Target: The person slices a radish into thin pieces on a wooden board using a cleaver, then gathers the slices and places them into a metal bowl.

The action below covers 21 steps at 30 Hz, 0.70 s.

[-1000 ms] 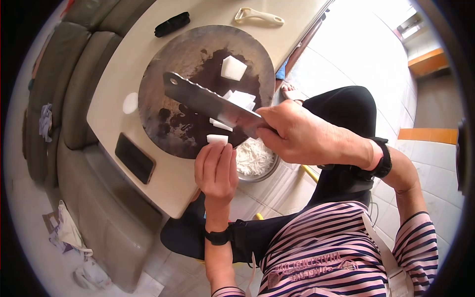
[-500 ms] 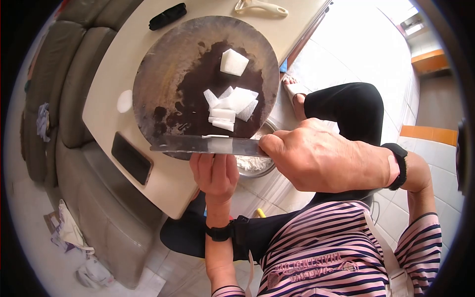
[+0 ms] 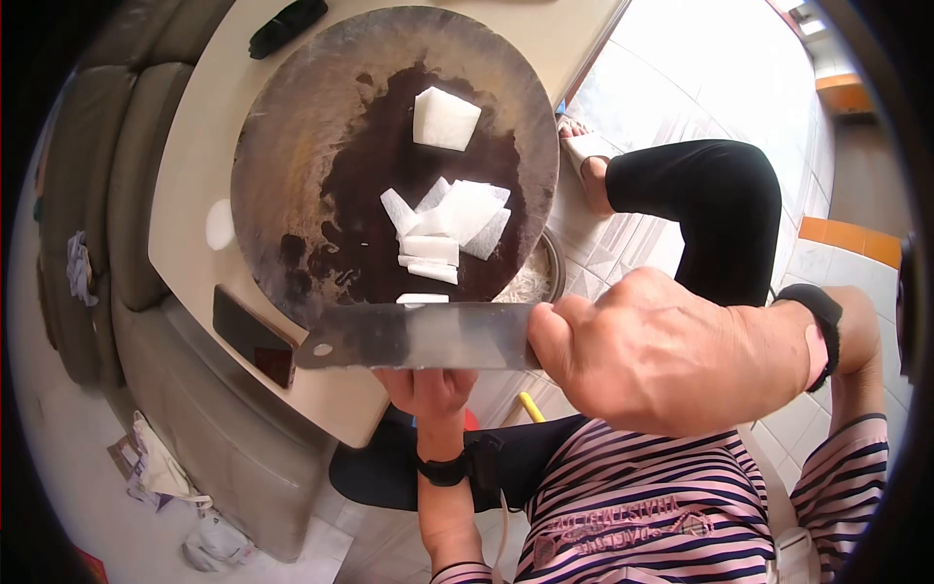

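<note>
My right hand (image 3: 662,355) is closed round the handle of a wide cleaver (image 3: 428,336), whose blade lies level across the near edge of a round chopping board (image 3: 292,146). Behind the blade is my left hand (image 3: 428,389), its fingertips hidden, so what they hold cannot be seen. A small white slice (image 3: 422,299) shows just beyond the blade. Farther up the board lie several thin white slices (image 3: 457,214) in a loose pile, and a thicker white block (image 3: 446,119) sits beyond them.
A phone (image 3: 255,336) and a white oval piece (image 3: 220,224) lie on the table left of the board. A black pouch (image 3: 288,27) is at the back. A metal bowl (image 3: 555,265) of white shreds stands below the board's right edge. A sofa (image 3: 195,389) lines the left.
The cleaver has tilted to show more of its blade, now covering the left fingers. Both hands sit lower in view, and the board and white pieces appear larger.
</note>
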### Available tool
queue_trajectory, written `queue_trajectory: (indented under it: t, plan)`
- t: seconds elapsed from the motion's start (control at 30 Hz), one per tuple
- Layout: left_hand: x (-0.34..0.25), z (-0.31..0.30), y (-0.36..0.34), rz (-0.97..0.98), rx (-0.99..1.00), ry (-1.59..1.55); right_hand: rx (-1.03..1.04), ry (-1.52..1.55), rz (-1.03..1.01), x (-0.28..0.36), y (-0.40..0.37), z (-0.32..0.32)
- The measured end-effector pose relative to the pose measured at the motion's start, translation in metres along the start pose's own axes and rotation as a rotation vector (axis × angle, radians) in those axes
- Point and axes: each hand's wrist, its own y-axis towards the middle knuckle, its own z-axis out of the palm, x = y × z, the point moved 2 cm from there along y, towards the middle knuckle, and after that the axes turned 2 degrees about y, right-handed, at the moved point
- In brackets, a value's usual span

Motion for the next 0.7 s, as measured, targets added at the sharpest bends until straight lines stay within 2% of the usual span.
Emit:
queue_trajectory:
  t: [0.17,0.33,0.43,0.57,0.63,0.7]
  plan:
    - [0.001,-0.006,-0.005,-0.028,0.046,-0.006,0.08,0.015,-0.023,-0.004,0.006,-0.006]
    - [0.001,-0.004,0.004,0.017,0.007,-0.031,-0.076,0.245,-0.077,-0.011,0.021,-0.011]
    - [-0.001,-0.005,0.011,0.035,0.014,-0.025,-0.148,0.249,-0.081,-0.012,0.025,-0.007]
    - [-0.001,-0.003,0.009,0.037,-0.009,-0.039,-0.169,0.164,-0.076,-0.002,0.023,-0.004]
    - [-0.005,-0.001,0.012,0.066,-0.049,-0.02,-0.016,-0.041,0.007,0.003,0.018,0.0]
    - [-0.004,-0.001,0.011,0.077,-0.059,-0.008,-0.013,-0.008,0.05,0.002,0.007,-0.001]
